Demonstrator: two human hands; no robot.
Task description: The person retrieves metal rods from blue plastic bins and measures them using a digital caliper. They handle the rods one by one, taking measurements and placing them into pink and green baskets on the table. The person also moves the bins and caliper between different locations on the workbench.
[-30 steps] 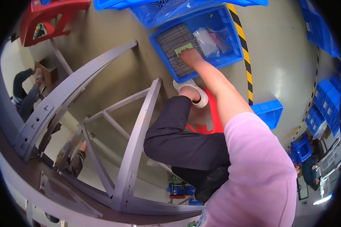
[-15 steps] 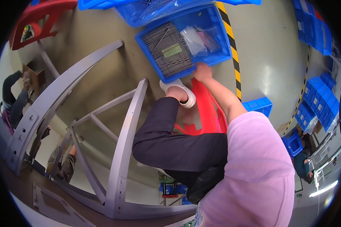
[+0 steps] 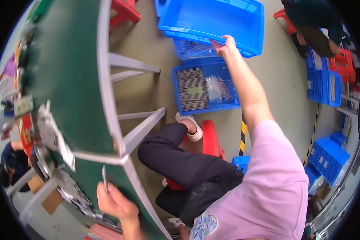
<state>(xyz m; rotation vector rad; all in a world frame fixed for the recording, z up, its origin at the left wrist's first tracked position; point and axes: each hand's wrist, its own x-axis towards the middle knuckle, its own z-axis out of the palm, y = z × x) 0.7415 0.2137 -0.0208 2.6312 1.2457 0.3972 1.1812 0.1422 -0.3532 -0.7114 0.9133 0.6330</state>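
Observation:
My right hand (image 3: 227, 46) is closed around the near rim of a blue plastic bin (image 3: 216, 16), which looks tilted and shows bare blue plastic inside. Below that bin, another blue bin (image 3: 218, 107) stands on the floor. It contains rows of thin grey metal rods (image 3: 194, 100), a pale green label (image 3: 195, 90) and clear plastic bags (image 3: 214, 89). At lower left, over the green tabletop (image 3: 74, 72), my left hand (image 3: 118, 202) is closed on a slim silver metal tool (image 3: 105, 178). The tool's end points away from me; its exact kind does not show.
Grey table legs (image 3: 144, 128) stand left of my knees. A red stool (image 3: 211, 140) is beside my foot. A clear bag of parts (image 3: 194, 50) lies under the upper bin. Further right are stacked blue bins (image 3: 328, 156) and another person (image 3: 318, 26) near a red stool (image 3: 342, 66).
My right hand has left the lower bin's edge and now grips the bin above it. The view has swung, bringing in the green tabletop and my left hand with the metal tool.

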